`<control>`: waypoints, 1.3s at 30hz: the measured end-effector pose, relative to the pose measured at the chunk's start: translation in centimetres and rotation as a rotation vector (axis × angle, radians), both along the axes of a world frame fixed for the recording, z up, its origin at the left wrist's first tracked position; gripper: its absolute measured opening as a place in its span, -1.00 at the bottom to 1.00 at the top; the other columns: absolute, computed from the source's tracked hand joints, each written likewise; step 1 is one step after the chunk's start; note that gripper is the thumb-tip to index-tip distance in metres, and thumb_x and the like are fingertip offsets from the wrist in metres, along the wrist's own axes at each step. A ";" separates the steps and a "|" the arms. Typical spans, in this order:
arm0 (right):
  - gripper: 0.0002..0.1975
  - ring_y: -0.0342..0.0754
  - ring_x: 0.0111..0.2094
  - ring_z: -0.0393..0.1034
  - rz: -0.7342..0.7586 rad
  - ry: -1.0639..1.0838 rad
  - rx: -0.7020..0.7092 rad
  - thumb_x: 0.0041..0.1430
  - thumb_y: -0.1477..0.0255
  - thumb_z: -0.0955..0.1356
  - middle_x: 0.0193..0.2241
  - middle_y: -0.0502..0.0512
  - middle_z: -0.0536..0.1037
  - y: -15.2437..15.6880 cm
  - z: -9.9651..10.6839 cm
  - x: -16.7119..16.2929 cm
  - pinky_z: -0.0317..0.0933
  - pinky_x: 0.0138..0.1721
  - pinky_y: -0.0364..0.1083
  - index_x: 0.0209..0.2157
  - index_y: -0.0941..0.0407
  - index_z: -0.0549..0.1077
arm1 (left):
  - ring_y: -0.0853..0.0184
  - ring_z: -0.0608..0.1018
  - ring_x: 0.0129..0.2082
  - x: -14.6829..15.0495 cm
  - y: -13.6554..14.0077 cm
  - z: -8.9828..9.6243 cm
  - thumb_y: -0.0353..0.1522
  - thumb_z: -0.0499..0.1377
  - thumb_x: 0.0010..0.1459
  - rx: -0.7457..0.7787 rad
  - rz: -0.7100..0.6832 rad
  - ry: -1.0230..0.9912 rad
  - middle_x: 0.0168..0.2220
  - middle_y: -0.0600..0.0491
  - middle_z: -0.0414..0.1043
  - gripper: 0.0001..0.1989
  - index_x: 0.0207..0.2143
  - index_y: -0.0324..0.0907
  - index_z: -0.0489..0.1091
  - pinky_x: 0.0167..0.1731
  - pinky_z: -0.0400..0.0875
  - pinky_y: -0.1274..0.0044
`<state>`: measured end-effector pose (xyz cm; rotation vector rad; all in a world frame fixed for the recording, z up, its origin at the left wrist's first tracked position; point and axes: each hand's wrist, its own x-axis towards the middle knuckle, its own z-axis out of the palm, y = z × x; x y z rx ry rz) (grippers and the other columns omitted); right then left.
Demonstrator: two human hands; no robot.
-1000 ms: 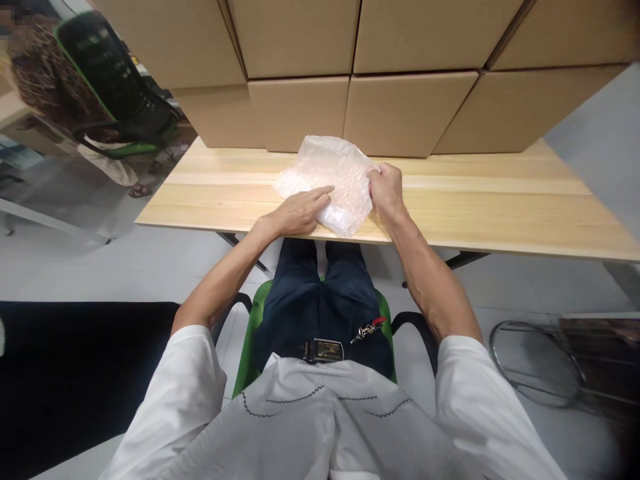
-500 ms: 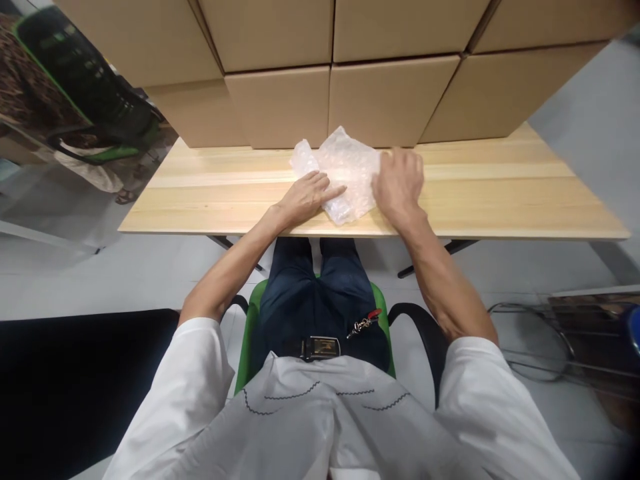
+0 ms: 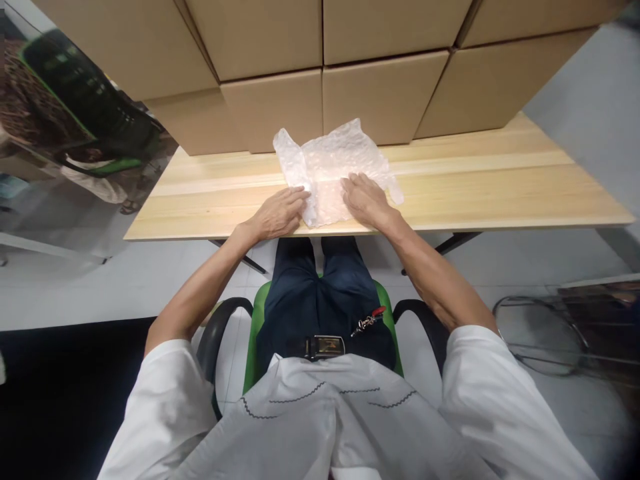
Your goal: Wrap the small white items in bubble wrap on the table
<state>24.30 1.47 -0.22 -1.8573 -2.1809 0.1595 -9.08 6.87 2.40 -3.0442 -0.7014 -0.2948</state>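
A crinkled, see-through sheet of bubble wrap (image 3: 333, 163) lies spread on the wooden table, near its front edge. Its left side is folded up into a raised strip. At that strip is my left hand (image 3: 283, 210), its fingers curled against the edge of the wrap; the thumb is hardly visible. My right hand (image 3: 365, 199) rests palm down on the right part of the sheet, fingers stretched out and lying on it. The wrap's upper corner stands up in front of the boxes.
Stacked cardboard boxes (image 3: 273, 110) form a wall along the back of the wooden table (image 3: 480, 180). A green and black chair (image 3: 80, 87) and another person's pale sleeve (image 3: 97, 180) are at the far left. A wire-framed item (image 3: 540, 333) is at the lower right.
The bubble wrap is spread wider, its left part shifted left. My left hand has moved left to its edge; my right hand has come inward from the right edge onto the sheet.
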 end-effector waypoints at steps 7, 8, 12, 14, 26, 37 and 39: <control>-0.35 0.58 0.68 0.40 -0.016 -0.072 0.036 0.80 0.35 0.13 0.68 0.61 0.52 -0.3 0.3 0.6 0.32 0.69 0.53 0.62 0.29 0.52 | -0.15 0.74 0.43 7.3 2.8 1.9 -0.14 0.07 0.76 0.047 0.036 -0.075 0.41 -0.31 0.75 -0.47 0.49 -0.11 0.63 0.52 0.56 0.01; -0.35 0.59 0.67 0.40 -0.010 -0.072 0.049 0.80 0.34 0.14 0.68 0.61 0.52 -0.4 0.1 1.1 0.33 0.68 0.55 0.61 0.28 0.53 | -0.13 0.73 0.44 8.4 3.4 1.9 -0.16 0.06 0.75 0.030 0.001 -0.041 0.42 -0.28 0.75 -0.48 0.46 -0.09 0.66 0.53 0.54 0.02; -0.36 0.65 0.65 0.40 -0.013 -0.052 0.070 0.78 0.33 0.14 0.66 0.66 0.53 -0.7 -0.9 3.4 0.33 0.65 0.62 0.59 0.29 0.53 | -0.11 0.78 0.23 9.1 3.7 1.0 -0.26 0.09 0.64 -0.012 0.039 0.099 0.21 -0.25 0.81 -0.53 0.27 -0.12 0.77 0.48 0.53 -0.01; -0.37 0.66 0.64 0.40 -0.026 -0.031 0.081 0.80 0.29 0.14 0.63 0.64 0.56 -1.0 -1.4 4.7 0.34 0.62 0.65 0.58 0.25 0.52 | -0.14 0.77 0.26 7.1 2.8 0.4 -0.29 0.12 0.59 0.001 0.105 0.067 0.25 -0.27 0.79 -0.52 0.29 -0.13 0.77 0.54 0.48 -0.07; -0.39 0.56 0.49 0.54 -0.107 -0.076 0.089 0.80 0.23 0.12 0.45 0.65 0.67 0.1 -2.5 10.6 0.40 0.60 0.57 0.42 0.25 0.62 | -0.14 0.65 0.54 -1.7 -2.3 -2.3 -0.22 0.13 0.63 -0.146 0.371 -0.230 0.52 -0.30 0.65 -0.48 0.42 -0.14 0.70 0.61 0.60 0.04; -0.26 0.46 0.77 0.38 0.038 -0.041 0.196 0.80 0.18 0.16 0.71 0.58 0.52 -1.8 0.3 8.9 0.19 0.83 0.50 0.66 0.31 0.53 | -0.10 0.67 0.55 -1.8 -2.3 -3.1 -0.23 0.25 0.61 -0.196 0.284 -0.324 0.51 -0.30 0.67 -0.56 0.40 -0.12 0.64 0.60 0.64 0.08; -0.27 0.41 0.74 0.44 0.180 0.059 0.135 0.82 0.13 0.17 0.67 0.46 0.61 -1.9 -0.1 5.1 0.26 0.82 0.45 0.63 0.22 0.61 | -0.11 0.69 0.53 -1.9 -2.6 -3.0 -0.24 0.25 0.60 -0.178 0.296 -0.319 0.50 -0.30 0.69 -0.58 0.38 -0.11 0.65 0.57 0.66 0.07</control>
